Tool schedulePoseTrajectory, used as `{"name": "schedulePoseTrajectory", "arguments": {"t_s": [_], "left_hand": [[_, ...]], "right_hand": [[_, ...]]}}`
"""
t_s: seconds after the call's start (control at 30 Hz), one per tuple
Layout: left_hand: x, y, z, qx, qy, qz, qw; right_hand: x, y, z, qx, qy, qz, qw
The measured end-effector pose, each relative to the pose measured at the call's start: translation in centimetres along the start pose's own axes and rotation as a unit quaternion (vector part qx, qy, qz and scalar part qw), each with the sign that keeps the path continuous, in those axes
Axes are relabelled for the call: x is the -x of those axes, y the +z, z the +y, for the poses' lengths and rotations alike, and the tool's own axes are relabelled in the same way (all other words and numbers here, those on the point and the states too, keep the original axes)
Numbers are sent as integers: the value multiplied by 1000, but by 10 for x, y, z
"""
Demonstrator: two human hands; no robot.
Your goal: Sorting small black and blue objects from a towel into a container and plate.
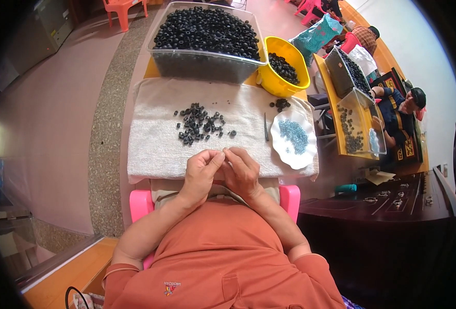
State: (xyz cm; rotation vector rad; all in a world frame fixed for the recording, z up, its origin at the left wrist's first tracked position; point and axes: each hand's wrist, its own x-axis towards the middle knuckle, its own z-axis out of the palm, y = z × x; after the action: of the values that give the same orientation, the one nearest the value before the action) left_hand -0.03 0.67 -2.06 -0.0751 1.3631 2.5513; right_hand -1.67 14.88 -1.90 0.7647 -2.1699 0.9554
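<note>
My left hand and my right hand meet at the near edge of a white cloth on the table. Fingertips of both are pinched together, and whatever lies between them is too small or hidden to make out. Just beyond my hands, a loose pile of small black ring-like parts is spread on the cloth. To the right stands a white scalloped plate with small clear bluish pieces. A thin dark pointed tool lies beside the plate, near a few black parts.
A clear plastic bin full of black parts stands at the back of the table. Right of it is a yellow basin holding more. At another table, a person sits by similar bins. Pink chair arms flank me.
</note>
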Motion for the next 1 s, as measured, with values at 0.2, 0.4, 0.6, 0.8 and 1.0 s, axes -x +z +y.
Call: {"name": "schedulePoseTrajectory", "arguments": {"t_s": [0.2,0.4,0.6,0.8,1.0], "left_hand": [[-3,-1,-1,30,-15,-3,999],[-1,1,3,44,-34,3,998],[-2,1,6,81,-60,-5,995],[-1,2,9,84,-62,-11,995],[-1,-1,7,76,-61,-14,995]], "right_hand": [[-2,1,1,-10,5,4,1000],[-4,0,1,-22,7,-3,1000],[-4,-4,1,-65,61,-5,996],[-3,-8,2,-74,82,-6,994],[-3,-9,0,-73,80,-7,994]]}}
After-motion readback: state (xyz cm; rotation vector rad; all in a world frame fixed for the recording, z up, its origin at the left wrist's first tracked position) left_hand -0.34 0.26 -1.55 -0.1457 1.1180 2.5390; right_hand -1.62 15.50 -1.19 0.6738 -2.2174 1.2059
